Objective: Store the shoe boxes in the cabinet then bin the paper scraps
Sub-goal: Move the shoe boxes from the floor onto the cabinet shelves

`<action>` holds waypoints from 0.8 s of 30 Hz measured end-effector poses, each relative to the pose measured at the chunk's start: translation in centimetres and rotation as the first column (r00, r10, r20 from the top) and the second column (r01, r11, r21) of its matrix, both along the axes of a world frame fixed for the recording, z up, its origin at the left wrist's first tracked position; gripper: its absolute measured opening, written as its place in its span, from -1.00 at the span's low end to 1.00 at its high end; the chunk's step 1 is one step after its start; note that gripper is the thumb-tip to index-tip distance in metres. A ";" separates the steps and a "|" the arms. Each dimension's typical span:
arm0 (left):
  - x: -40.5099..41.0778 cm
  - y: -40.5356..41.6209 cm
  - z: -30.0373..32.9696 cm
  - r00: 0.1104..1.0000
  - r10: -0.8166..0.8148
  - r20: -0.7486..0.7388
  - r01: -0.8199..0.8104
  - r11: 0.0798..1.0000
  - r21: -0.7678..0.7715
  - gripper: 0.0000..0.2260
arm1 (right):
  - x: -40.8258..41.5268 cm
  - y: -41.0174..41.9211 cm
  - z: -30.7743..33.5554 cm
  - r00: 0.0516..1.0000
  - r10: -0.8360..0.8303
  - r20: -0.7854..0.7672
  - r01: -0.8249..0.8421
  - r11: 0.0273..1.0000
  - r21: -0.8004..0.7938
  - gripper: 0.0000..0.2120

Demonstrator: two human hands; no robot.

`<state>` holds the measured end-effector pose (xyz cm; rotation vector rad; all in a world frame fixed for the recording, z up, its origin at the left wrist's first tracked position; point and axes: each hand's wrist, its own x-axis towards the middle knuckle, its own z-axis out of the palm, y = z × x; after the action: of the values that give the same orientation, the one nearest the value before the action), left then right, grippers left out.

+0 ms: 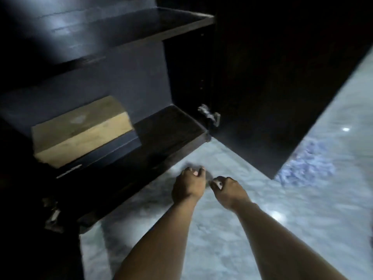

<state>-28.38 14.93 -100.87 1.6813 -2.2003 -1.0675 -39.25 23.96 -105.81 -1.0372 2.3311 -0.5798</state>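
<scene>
The dark cabinet [181,126] stands open. On its bottom shelf a tan shoe box [80,132] lies on top of a flatter dark box [113,150]. Both my hands hang low over the marble floor in front of the cabinet, close together. My left hand [188,185] has its fingers curled round a blurred grey paper scrap [207,176] that sticks out towards the right. My right hand [228,190] is curled too, and a small whitish bit shows at its fingertips. Motion blur hides the details of the scrap.
The open cabinet door [272,87] juts out to the right of my hands, hinge [210,116] showing. An upper shelf [125,27] holds nothing I can see. A pale, crumpled-looking patch [306,166] lies on the floor beyond the door's edge.
</scene>
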 end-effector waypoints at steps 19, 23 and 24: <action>-23.6 41.3 -0.5 0.614 -0.777 -0.137 0.789 0.596 0.149 -0.68 | -15.4 53.8 3.7 0.293 -0.935 -0.201 0.955 0.297 0.010 -0.48; -24.5 44.0 -2.4 0.639 -0.752 -0.160 0.767 0.611 0.195 -0.51 | -17.7 58.6 1.5 0.251 -0.961 -0.115 0.967 0.244 0.073 -0.36; -24.7 44.2 -3.0 0.643 -0.750 -0.154 0.763 0.611 0.211 -0.49 | -18.1 59.3 0.8 0.281 -0.953 -0.112 0.958 0.271 0.092 -0.33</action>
<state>-53.10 59.15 -103.85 0.6751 -2.9184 -1.6026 -57.33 83.26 -105.00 0.6694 2.7789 -0.7690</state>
